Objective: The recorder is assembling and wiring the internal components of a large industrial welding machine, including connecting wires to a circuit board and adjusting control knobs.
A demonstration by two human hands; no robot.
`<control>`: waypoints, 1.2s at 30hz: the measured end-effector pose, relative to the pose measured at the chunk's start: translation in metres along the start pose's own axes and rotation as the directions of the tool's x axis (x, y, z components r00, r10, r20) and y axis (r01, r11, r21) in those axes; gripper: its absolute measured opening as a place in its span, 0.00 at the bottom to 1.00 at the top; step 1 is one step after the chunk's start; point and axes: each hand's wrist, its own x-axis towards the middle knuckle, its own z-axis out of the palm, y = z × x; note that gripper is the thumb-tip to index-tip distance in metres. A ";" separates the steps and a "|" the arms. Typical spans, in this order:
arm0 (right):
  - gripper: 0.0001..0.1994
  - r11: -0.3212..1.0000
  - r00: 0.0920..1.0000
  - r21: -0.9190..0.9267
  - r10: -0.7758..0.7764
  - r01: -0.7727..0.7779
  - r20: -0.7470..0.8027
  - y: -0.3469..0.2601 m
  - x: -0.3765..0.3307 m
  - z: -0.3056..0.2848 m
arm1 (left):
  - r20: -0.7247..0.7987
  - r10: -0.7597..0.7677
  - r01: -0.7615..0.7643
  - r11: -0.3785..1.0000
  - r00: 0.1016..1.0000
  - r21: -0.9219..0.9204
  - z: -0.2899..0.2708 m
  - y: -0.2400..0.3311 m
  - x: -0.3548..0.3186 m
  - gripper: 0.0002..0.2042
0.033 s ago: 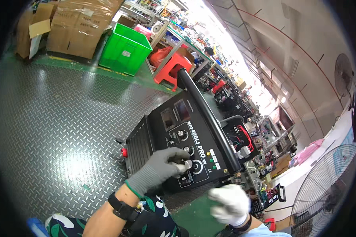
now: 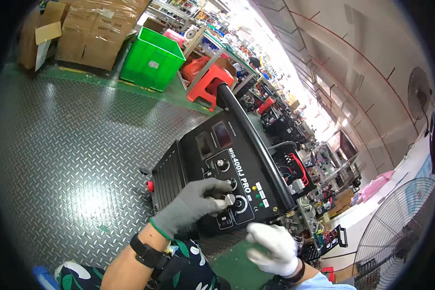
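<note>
A black welding machine (image 2: 191, 166) stands tilted in view, its front panel facing up toward me. My left hand (image 2: 198, 203), in a grey knit glove, reaches over the panel and pinches a silver-faced knob (image 2: 230, 198) between thumb and fingers. The knob is beside the white ring of a dial (image 2: 241, 205); whether it touches its shaft I cannot tell. Two more knobs show: one (image 2: 222, 165) higher on the panel, another (image 2: 231, 183) partly behind my fingers. My right hand (image 2: 274, 249), in a white glove, hovers off the panel's near edge, fingers and thumb apart, nothing visible between them.
A thick black handle bar (image 2: 256, 145) runs along the machine's right side. Beyond stand a red stool (image 2: 211, 86), a green crate (image 2: 152, 60) and cardboard boxes (image 2: 94, 36). A large fan (image 2: 396, 232) is at right. Patterned metal flooring (image 2: 82, 154) spreads left.
My right hand has moved left and slightly up, closer to the panel. My left hand keeps its pinch on the knob, nearly unmoved.
</note>
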 end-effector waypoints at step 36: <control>0.24 0.577 0.644 -0.312 0.743 -0.755 -0.184 -0.028 0.060 0.044 | -0.282 0.378 -0.125 0.765 0.882 0.632 -0.093 -0.029 0.068 0.22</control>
